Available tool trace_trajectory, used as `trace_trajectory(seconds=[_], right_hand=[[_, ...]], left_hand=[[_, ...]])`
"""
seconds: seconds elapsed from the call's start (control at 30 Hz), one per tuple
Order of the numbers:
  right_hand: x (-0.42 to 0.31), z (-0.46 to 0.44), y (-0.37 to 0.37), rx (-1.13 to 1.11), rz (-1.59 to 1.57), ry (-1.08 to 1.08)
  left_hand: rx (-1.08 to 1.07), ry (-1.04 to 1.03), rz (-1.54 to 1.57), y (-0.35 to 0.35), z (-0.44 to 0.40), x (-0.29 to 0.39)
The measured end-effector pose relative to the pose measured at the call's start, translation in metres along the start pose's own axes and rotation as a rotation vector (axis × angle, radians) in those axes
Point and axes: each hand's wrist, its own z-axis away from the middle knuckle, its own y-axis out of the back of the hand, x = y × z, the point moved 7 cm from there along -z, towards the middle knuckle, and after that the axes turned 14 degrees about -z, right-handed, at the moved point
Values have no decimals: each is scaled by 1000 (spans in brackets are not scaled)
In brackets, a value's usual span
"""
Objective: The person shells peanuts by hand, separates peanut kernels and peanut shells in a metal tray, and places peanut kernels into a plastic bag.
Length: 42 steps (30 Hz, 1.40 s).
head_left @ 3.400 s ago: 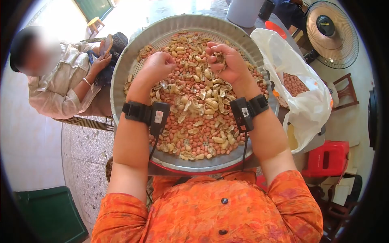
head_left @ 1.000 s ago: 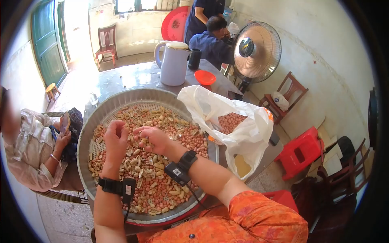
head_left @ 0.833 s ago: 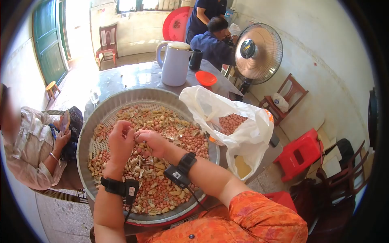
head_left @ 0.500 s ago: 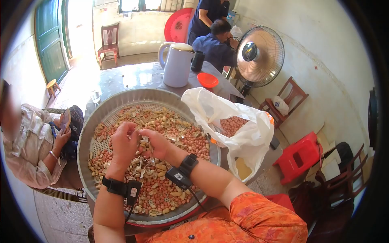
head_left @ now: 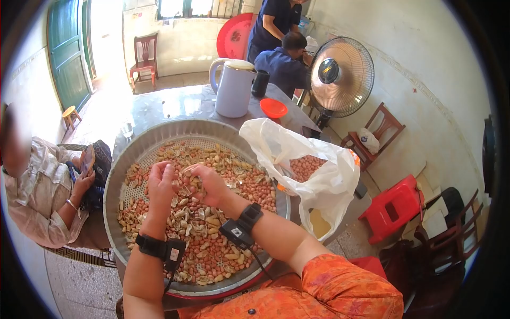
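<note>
A wide round metal sieve tray (head_left: 114,212) holds pink-skinned peanut kernels (head_left: 255,191), whole peanuts and broken shells (head_left: 204,226). Over its middle, my left hand (head_left: 161,186) has its fingers curled together; whatever is in the pinch is too small to make out. Beside it on the right, my right hand (head_left: 211,187) is closed with the fingertips around what looks like a peanut, partly hidden. A small gap separates the two hands. Against the tray's right rim stands an open white plastic bag (head_left: 337,183) with peanut kernels inside.
On the table (head_left: 175,103) stand a light-coloured jug (head_left: 234,90), a dark cup (head_left: 260,83) and an orange bowl (head_left: 273,108). A fan (head_left: 342,77) is behind the table's right corner. A seated person (head_left: 45,191) is at the left; two people are at the back.
My hands have moved apart from each other, the right one slightly to the right. The view has shifted a little.
</note>
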Motion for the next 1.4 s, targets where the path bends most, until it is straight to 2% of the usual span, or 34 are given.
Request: trace_trajectory(seconds=[0.03,0.07,0.13,0.17,0.2,0.23,0.27,0.33,0.37,0.43,0.5,0.57,0.73,0.77,0.97,1.13,1.2,1.23,1.27,1.33,1.37,1.4], right_hand=[[-8,2,-1,25,35,90],[-10,2,0,24,36,91],[-23,6,-8,-89,197,294],[-20,8,-9,-89,199,293],[-23,14,-15,-101,365,438],[-26,20,-21,-111,530,582],[-24,18,-21,-111,530,583],[-25,36,-47,-268,1116,1019],[-21,36,-48,-297,1194,1002],[-19,39,-52,-309,1261,1037],[-17,41,-56,-323,1329,1069],[-18,45,-59,-352,1219,1095],[-2,68,-86,-423,1203,1202],[2,73,-91,-470,1226,1255],[-7,68,-87,-474,1265,1370],[-21,69,-88,-430,1263,1393],[-28,73,-88,-421,1266,1470],[-32,72,-85,-389,1254,1478],[-36,74,-84,-393,1248,1472],[-48,76,-81,-287,1277,1484],[-50,75,-78,-288,1273,1480],[-60,67,-65,-196,1101,1394]], left_hand=[[-45,222,184,-5,2,-15],[-44,220,185,-5,3,-13],[-336,544,447,-35,23,-18],[-397,600,476,-44,31,-12],[-395,599,479,-48,32,-17],[-423,558,661,-56,31,-21],[-450,513,841,-63,30,-21],[-394,466,928,-65,28,-28],[-365,407,952,-66,25,-42],[-303,285,1000,-62,22,-49],[-258,291,1000,-64,22,-44],[-216,301,997,-64,22,-44],[-567,-355,1354,-55,23,-28],[-580,-391,1361,-50,25,-32],[-377,81,1246,-68,30,-30],[-360,221,1213,-66,25,-33],[-363,269,1191,-64,20,-36],[-273,370,1103,-61,21,-27],[-264,373,1101,-57,20,-29],[-311,536,893,-52,26,-33],[-241,624,841,-50,27,-34],[-238,626,836,-48,25,-37]])
